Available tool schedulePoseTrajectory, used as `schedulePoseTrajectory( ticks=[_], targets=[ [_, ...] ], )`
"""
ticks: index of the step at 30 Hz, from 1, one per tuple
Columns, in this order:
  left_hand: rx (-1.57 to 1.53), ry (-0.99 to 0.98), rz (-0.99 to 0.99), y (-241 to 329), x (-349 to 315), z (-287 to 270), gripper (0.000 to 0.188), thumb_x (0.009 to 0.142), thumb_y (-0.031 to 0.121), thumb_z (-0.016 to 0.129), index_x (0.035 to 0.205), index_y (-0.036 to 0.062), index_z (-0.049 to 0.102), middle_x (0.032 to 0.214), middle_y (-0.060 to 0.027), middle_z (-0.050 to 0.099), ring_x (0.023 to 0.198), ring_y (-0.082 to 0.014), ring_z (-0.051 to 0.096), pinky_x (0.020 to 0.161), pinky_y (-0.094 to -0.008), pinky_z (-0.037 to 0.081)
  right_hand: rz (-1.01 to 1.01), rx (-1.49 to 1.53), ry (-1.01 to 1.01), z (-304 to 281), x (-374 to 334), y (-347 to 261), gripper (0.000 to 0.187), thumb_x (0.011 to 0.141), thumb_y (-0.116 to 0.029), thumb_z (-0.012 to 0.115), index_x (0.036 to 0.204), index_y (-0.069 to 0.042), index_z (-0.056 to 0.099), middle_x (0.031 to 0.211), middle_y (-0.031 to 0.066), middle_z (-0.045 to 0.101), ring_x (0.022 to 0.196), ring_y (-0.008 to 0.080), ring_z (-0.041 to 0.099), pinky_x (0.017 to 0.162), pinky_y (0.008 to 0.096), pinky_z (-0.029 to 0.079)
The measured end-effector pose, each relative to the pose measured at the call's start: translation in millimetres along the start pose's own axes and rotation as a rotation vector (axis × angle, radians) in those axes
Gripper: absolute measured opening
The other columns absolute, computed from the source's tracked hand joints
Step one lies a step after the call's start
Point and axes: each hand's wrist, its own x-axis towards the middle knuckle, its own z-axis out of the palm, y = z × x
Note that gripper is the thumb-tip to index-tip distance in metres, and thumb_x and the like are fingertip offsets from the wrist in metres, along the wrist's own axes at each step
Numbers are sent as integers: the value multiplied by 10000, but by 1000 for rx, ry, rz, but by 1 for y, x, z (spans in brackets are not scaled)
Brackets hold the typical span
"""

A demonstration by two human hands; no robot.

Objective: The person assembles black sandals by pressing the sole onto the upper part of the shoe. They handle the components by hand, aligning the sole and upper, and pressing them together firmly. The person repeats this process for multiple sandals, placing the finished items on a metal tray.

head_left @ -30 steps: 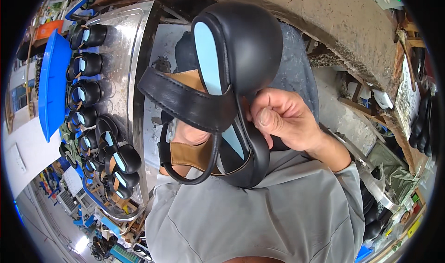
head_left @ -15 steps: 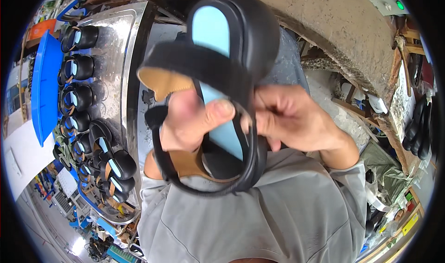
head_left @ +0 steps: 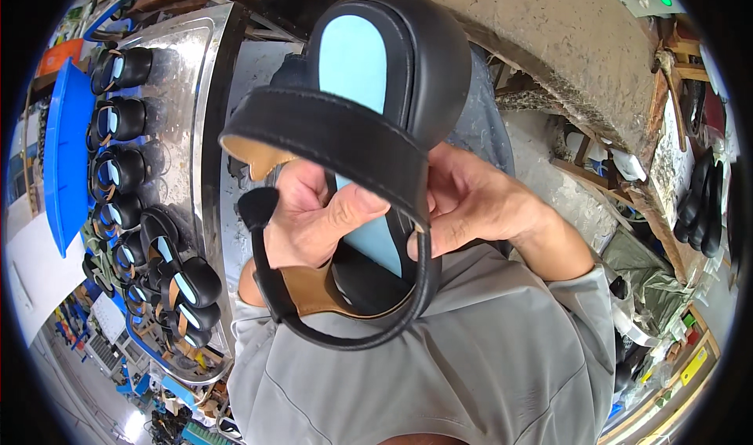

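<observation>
A black sandal (head_left: 435, 69) with a light blue insole patch and tan strap lining is held up in front of me, its rounded thick end pointing away. My left hand (head_left: 310, 214) reaches through the strap opening, with its thumb pressed on the insole. At the sandal's right side, my right hand (head_left: 478, 202) grips the edge, thumb near where the thin strap joins the sole. The wide black strap (head_left: 329, 123) arches across the middle. A thinner strap loops toward my chest and ends in a loose dark tab (head_left: 259, 208) beside my left hand.
To the left stands a metal table (head_left: 176, 92) with several similar black sandals (head_left: 121, 119) in a row and a heap at its near end. Beyond them is a blue tray (head_left: 67, 155). A worn, dusty beam-like surface (head_left: 541, 45) crosses at far right. Dark shoe parts (head_left: 698, 210) hang at right.
The sandal has tilted slightly and come into sharper view. My right thumb has moved down and now presses on the sandal's edge by the thin strap; the left hand keeps its hold.
</observation>
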Motion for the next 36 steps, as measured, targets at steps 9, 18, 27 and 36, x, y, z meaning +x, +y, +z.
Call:
schedulePoseTrajectory(
  ticks=[9,18,27,36],
  targets=[
    [-14,9,103,1,-3,7,301,871,120,656,1128,-19,582,1067,-145,638,977,-236,634,846,-371,534,-153,-30,-18,-1,2,12,872,638,-281,884,1290,-1,377,1040,70,527,946,117,516,817,267,454],
    [9,101,-39,14,2,16,313,863,179,678,1110,4,597,966,-41,646,895,-120,598,788,-254,463,-95,199,-147,-1,23,26,736,631,-177,844,1218,-13,431,894,-29,390,879,79,448,802,236,379],
    [-45,54,56,22,18,19,313,857,185,681,1104,8,604,981,-47,660,896,-143,617,801,-274,478,-536,144,-68,10,44,-1,923,671,-285,827,1378,29,324,1294,199,484,1142,276,518,967,384,419],
    [822,261,35,31,20,45,261,857,149,667,1058,-3,603,895,-50,667,810,-147,637,744,-291,504,-917,-60,156,-12,40,-42,1000,737,-374,794,1455,-35,187,1435,151,301,1308,251,348,1084,359,274]
  ],
)
